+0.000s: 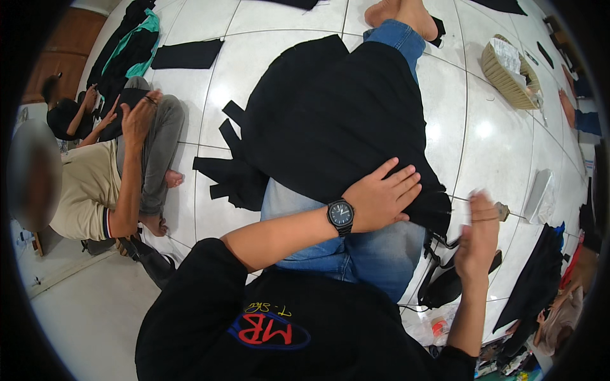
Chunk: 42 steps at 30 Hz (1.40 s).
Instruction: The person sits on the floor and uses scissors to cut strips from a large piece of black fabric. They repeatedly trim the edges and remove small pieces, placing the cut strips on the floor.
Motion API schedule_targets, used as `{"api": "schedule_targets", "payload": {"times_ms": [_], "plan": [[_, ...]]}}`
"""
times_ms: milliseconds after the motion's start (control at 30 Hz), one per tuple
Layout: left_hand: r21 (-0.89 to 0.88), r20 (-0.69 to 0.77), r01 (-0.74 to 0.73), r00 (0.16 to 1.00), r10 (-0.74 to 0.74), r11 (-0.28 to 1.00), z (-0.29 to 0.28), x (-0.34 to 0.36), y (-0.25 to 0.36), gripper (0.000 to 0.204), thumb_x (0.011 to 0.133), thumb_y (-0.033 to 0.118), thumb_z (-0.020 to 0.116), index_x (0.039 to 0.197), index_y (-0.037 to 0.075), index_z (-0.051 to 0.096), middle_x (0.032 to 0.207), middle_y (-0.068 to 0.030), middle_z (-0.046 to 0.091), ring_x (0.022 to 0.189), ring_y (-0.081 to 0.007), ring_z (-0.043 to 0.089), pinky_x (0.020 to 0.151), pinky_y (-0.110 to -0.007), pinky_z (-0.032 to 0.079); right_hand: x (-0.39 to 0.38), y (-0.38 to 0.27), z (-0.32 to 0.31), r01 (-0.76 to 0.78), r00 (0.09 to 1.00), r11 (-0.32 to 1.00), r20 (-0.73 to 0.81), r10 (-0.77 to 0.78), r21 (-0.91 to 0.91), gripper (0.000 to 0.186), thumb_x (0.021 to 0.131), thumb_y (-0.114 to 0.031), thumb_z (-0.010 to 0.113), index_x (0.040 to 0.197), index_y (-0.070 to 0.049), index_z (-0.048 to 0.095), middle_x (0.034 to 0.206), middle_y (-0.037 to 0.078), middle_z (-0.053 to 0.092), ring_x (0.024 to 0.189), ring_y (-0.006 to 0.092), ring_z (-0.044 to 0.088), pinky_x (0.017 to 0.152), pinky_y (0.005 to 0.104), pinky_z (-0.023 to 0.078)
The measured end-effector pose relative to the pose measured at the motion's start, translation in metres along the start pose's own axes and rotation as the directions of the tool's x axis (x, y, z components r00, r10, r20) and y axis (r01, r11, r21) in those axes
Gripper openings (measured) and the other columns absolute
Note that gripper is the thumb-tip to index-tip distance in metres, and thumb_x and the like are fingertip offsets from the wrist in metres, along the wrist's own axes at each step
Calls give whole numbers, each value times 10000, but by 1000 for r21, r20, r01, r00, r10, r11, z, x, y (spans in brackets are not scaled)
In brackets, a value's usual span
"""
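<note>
My left hand (pixel 383 197), wearing a black watch (pixel 341 216), lies flat with fingers stretched on a large black cloth (pixel 324 114) spread over my jeans-clad legs (pixel 298 247). The cloth has several strips and flaps at its left edge and reaches toward my bare feet at the top. My right hand (pixel 478 232) is raised just right of the cloth, its fingers smeared by motion, so its grip is unclear. Below it, a black bag-like item with straps (pixel 445 286) lies on the floor by my right leg.
Co-workers sit left (pixel 89 171) and far left (pixel 67 114); others show at right (pixel 565 305). Black and teal cloths (pixel 127 47) and a folded black piece (pixel 184 56) lie on the tiles (pixel 210 95). At right are a woven basket (pixel 505 82), a white object (pixel 540 197) and dark clothing (pixel 527 273).
</note>
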<state>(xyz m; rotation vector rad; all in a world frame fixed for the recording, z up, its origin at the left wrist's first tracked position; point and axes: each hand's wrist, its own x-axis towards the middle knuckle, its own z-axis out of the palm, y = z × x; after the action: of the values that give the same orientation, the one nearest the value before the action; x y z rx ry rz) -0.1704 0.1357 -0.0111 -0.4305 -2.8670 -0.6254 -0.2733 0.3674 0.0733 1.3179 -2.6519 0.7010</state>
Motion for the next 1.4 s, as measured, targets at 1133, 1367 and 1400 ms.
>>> {"api": "schedule_targets", "payload": {"times_ms": [1133, 1367, 1400], "plan": [[74, -31, 41, 999, -38, 996, -8, -12, -9, 467, 885, 353, 695, 1258, 75, 670, 1450, -99, 578, 1418, -251, 461, 1198, -513, 315, -39, 55, -53, 131, 943, 922, 331, -3, -365, 269, 973, -215, 566, 1107, 11, 625, 1095, 214, 641, 1077, 393, 593, 955, 471, 429], [209, -31, -19, 999, 26, 978, -1, -9, -8, 452, 854, 309, 699, 1249, 90, 682, 1451, -80, 580, 1422, -245, 456, 1206, -515, 306, -91, 80, -41, -267, 757, 916, 523, 391, -299, 319, 972, -248, 609, 742, -40, 535, 691, 131, 559, 713, 316, 566, 710, 469, 410], [194, -18, 0, 1000, 4, 981, -5, -10, -7, 455, 856, 318, 702, 1248, 88, 682, 1451, -82, 579, 1423, -244, 454, 1207, -515, 303, -74, 59, -41, -492, 615, 845, 603, 508, -211, 344, 990, -271, 599, 746, -34, 548, 702, 121, 589, 730, 297, 587, 717, 465, 414]]}}
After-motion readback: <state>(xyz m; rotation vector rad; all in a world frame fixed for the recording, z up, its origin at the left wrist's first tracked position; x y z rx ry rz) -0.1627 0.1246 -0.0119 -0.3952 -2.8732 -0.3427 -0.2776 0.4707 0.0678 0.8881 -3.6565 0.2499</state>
